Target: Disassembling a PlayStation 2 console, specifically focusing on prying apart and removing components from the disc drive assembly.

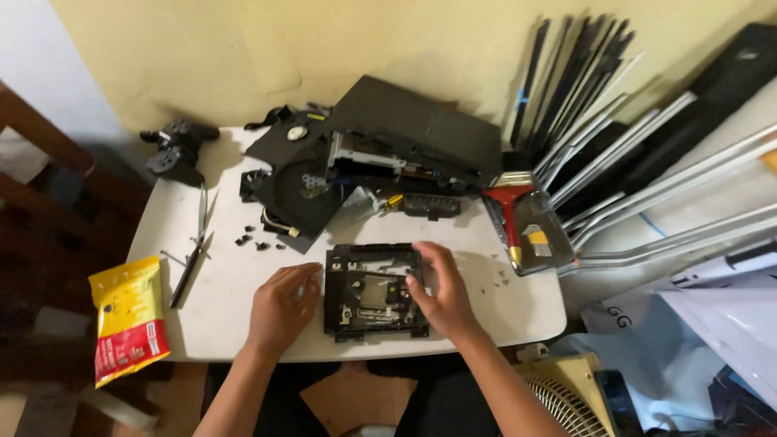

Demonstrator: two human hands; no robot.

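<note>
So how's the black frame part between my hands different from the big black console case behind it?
The drive frame lies flat near the table's front edge; the console case sits tilted at the back. The frame is smaller and flat, the case bigger and bulkier. The left hand and right hand touch the frame; nothing touches the case. Both are black, with metal parts exposed.

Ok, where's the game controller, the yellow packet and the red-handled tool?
game controller [176,150], head view, middle of its black body
yellow packet [128,317], head view, its front
red-handled tool [507,207], head view, its handle
</note>
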